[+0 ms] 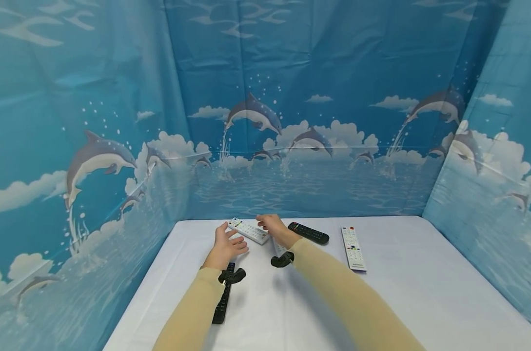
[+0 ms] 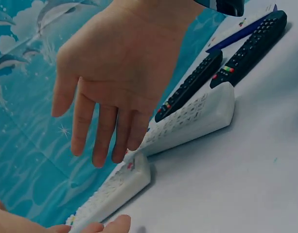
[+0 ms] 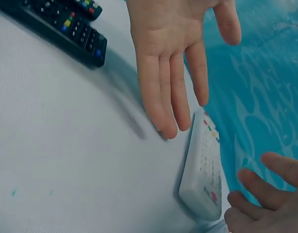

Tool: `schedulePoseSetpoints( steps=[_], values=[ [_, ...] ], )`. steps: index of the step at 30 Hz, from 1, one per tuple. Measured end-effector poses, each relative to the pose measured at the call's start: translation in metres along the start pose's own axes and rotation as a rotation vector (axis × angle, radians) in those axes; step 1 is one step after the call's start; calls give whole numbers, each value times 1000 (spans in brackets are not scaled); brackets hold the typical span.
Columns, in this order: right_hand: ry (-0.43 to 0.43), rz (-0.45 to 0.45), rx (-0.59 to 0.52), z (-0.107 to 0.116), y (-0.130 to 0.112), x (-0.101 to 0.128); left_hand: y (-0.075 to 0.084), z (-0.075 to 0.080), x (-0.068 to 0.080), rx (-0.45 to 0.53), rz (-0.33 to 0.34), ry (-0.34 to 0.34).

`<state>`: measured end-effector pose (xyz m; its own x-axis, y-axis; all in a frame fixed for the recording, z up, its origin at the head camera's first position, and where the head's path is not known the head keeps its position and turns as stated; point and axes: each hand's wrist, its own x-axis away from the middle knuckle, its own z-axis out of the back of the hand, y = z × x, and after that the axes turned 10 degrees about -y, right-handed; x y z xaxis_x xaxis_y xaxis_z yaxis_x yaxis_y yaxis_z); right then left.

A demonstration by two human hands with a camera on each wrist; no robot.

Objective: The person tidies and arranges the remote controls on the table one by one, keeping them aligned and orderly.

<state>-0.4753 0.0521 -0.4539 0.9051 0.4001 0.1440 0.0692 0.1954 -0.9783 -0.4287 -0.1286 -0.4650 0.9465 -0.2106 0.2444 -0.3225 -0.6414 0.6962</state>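
With both the left hand (image 1: 225, 246) and right hand (image 1: 271, 225) open, fingers straight and holding nothing, the white remote (image 1: 249, 230) lies on the desk (image 1: 405, 292) between their fingertips; close evenly on its long edges, probably.

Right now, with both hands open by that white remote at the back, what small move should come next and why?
Probably lower the right hand so its fingers close round the white remote. Both it and the left hand hover open, holding nothing, beside the remote on the table.
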Motion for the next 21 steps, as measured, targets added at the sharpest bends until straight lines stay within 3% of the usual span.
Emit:
schedulePoseSetpoints(
  steps=[5,11,21],
  values=[
    [-37,-33,101,0,4,-4,-8,-2,-8,64,-17,21],
    [-15,-65,160,-4,4,-5,-9,-2,-14,20,10,20],
    [8,-211,-93,1,5,0,-9,3,-16,-152,44,174]
  ],
)
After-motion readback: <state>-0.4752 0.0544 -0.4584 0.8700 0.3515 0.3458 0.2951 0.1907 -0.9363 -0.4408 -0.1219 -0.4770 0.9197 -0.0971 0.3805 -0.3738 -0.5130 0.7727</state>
